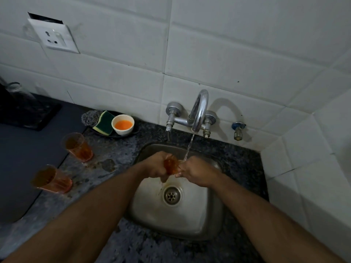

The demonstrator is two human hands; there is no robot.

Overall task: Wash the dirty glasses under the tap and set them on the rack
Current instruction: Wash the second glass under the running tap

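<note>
Both hands meet over the steel sink point(214, 221): the left hand point(157, 166) grips an orange glass point(171, 166), and the right hand point(195, 172) pinches its rim under the tap point(199, 111) stream. Two dirty glasses point(77, 147) stand at nine o'clock.

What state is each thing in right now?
Chrome tap: running.
Orange tumbler in hands: held over the steel sink, beside the stream.
Left hand: grips tumbler.
Right hand: fingers at its rim.
Two orange glasses on counter: upright, unwashed.
White bowl: holds orange liquid.
</note>
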